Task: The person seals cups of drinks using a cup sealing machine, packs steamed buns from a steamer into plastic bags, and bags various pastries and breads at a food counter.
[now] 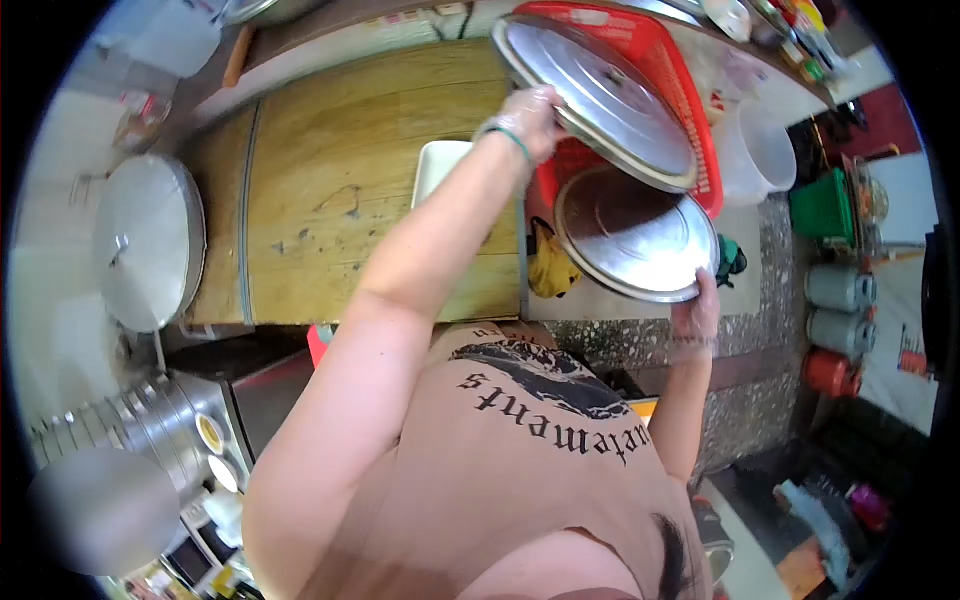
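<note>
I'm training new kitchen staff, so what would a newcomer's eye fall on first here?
Likely the shiny upper lid, tilted over the red basket in the left hand, and the lower lid, its edge in the right hand. Next, perhaps, the broad wooden table to their left.

Three round metal lids point(600, 95), two hands point(532, 122), one red basket point(652, 38), one white tray point(437, 165), three gas cylinders point(840, 332)

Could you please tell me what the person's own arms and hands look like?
The left hand and right hand both seem to wear thin, clear, crinkled plastic gloves. A narrow green band circles the left wrist; none shows on the right. The forearms are uncovered, and the brownish T-shirt looks short-sleeved.
</note>
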The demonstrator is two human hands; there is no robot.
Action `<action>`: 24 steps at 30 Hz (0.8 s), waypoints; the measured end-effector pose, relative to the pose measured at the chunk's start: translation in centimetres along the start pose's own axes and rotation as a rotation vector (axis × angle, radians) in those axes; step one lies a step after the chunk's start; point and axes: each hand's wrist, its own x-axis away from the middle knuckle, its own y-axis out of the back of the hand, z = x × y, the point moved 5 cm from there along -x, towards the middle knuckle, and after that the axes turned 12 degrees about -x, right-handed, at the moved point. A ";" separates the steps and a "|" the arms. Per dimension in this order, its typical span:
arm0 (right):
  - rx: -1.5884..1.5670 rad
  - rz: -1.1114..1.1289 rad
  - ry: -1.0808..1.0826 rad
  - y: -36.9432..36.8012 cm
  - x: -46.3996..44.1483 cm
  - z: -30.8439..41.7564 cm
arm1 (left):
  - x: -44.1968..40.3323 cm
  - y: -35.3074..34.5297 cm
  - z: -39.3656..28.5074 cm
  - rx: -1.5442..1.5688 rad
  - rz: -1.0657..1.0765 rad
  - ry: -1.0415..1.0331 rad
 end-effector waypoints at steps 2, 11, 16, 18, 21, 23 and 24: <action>0.045 -0.070 0.047 -0.1 2.8 1.0 | 3.5 0.6 -0.3 -0.010 -0.002 -0.004; 0.097 -0.201 0.117 1.1 8.9 1.8 | 23.8 15.2 -6.6 0.101 -0.101 -0.091; 0.067 -0.196 0.170 -0.4 10.7 -1.3 | 33.4 28.4 -7.5 0.190 -0.408 -0.223; 0.030 -0.227 0.215 0.2 12.1 -2.9 | 34.8 31.0 -7.7 0.183 -0.411 -0.198; -0.036 -0.187 0.285 -1.8 15.3 -5.3 | 33.5 36.8 -7.5 0.107 -0.456 -0.282; -0.071 -0.193 0.311 -1.8 17.8 -6.8 | 31.0 45.5 -4.2 0.238 -0.371 -0.312; -0.090 -0.169 0.304 -2.0 18.5 -7.6 | 30.2 47.7 -3.1 0.270 -0.368 -0.302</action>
